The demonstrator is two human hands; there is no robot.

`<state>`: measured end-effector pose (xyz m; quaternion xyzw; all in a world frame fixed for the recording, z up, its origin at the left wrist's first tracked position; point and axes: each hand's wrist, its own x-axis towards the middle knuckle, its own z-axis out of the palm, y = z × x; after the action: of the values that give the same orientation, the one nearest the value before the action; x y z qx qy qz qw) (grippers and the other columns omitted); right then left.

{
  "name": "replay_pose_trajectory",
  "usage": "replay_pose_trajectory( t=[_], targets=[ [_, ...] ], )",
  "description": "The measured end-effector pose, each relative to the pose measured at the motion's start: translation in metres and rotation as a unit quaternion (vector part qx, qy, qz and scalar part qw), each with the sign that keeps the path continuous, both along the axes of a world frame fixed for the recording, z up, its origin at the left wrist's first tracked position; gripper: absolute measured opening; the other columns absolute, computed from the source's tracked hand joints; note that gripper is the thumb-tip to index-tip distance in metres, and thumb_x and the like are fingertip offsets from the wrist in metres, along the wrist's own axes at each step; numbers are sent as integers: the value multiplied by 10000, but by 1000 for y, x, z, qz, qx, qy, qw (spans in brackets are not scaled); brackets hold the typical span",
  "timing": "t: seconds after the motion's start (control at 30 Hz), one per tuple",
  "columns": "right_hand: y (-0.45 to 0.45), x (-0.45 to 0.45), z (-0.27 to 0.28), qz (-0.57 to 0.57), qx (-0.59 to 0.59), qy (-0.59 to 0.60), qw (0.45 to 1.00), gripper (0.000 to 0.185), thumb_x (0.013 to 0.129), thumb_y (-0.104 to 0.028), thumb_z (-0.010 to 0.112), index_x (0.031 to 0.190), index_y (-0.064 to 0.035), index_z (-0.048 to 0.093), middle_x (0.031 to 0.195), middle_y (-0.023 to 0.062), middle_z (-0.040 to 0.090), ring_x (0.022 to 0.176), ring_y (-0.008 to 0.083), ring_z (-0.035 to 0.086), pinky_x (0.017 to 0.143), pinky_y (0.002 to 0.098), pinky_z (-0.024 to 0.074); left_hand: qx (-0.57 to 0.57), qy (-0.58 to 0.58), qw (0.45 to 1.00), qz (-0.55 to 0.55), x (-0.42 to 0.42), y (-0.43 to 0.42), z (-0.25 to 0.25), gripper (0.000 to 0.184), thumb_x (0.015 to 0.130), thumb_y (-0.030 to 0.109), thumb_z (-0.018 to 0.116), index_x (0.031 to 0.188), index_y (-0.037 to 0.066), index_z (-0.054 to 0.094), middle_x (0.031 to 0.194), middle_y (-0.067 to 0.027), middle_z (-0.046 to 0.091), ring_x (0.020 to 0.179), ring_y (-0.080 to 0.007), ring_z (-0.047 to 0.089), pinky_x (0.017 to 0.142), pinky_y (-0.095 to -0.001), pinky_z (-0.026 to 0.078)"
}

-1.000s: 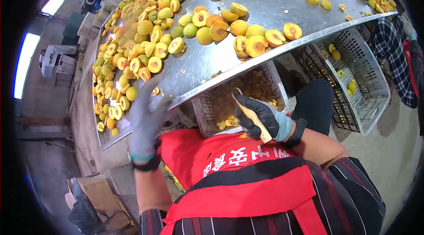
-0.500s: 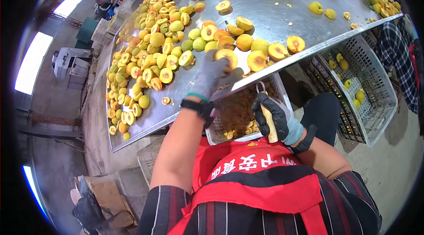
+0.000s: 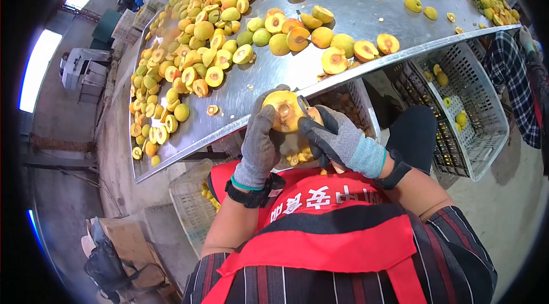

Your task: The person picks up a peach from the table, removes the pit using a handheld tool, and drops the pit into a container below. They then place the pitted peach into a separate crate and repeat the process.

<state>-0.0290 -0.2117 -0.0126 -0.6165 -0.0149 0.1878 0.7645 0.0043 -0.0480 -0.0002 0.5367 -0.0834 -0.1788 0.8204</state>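
My left hand [image 3: 258,142], in a grey glove, is closed around a yellow peach half [image 3: 279,102] with its cut face and brown stone cavity turned up. My right hand [image 3: 338,135], gloved in grey and black, grips a pitting tool with a metal loop [image 3: 303,104]. The loop is against the right edge of the cut face; most of the wooden handle is hidden under the fingers. Both hands are just off the near edge of the metal table [image 3: 251,95], above a crate [image 3: 366,106] of scraps that they partly cover.
Many halved peaches [image 3: 200,32] are heaped on the table's left side, with others [image 3: 334,61] near its front edge. A crate holding some fruit [image 3: 486,126] stands at the right, beside a person in plaid [image 3: 509,69]. Another crate [image 3: 191,201] is at my lower left.
My left hand has picked up a peach half from the table and drawn it back toward me. My right hand has raised the pitting tool from above the scrap crate to the peach.
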Motion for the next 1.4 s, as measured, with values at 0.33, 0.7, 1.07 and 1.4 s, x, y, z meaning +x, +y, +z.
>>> replay_pose_trajectory(
  t=[0.33, 0.7, 1.07, 1.4],
  targets=[
    [3, -3, 3, -9, -220, -147, 964, 286, 878, -287, 523, 919, -5, 499, 807, 225, 589, 777, 400, 577, 652, 425, 462, 225, -233, 944, 67, -8, -10, 7, 582, 915, 444, 405, 1277, -10, 358, 1257, -154, 420, 1133, -225, 438, 967, -343, 358],
    [13, -13, 22, 37, -27, -18, 999, 223, 880, -260, 521, 885, -38, 507, 658, 68, 562, 570, 139, 558, 513, 277, 453, 233, -291, 922, 109, -2, -5, -7, 642, 888, 553, 369, 1180, -14, 443, 1169, -161, 505, 1035, -235, 520, 898, -351, 416],
    [13, -15, 23, 54, 68, 7, 996, 242, 886, -276, 503, 957, -45, 505, 678, 105, 559, 585, 209, 585, 533, 334, 481, 234, -443, 857, 118, -8, -5, -10, 492, 915, 395, 437, 1207, 0, 414, 1244, -189, 433, 1095, -257, 473, 962, -395, 350],
    [14, -6, 13, 66, -128, -92, 985, 261, 868, -256, 504, 956, -10, 494, 742, 155, 558, 606, 251, 560, 524, 343, 456, 270, -319, 906, 74, -5, -2, -4, 361, 943, 270, 412, 1161, -12, 468, 1171, -142, 506, 1034, -200, 494, 892, -328, 398]
  ],
)
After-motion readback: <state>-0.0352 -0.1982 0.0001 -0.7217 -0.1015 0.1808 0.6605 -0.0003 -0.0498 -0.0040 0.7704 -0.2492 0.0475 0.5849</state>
